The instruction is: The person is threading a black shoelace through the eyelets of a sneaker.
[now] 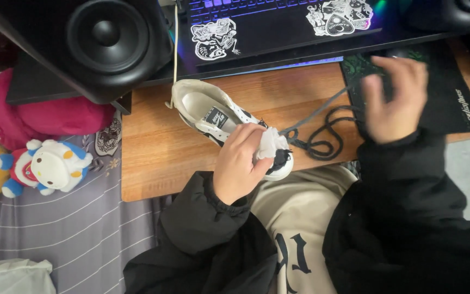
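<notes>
On the wooden desk (159, 147), left hand (240, 163) pins a sneaker (208, 111).

The wooden desk (159, 147) lies bare along its front-left corner and left edge, open for a hand to pass. Toward the back edge a black speaker (107, 41) and a laptop (278, 24) block the way. A dark mat (452, 103) covers the right edge; a loose lace (322, 133) sprawls mid-desk.
</notes>
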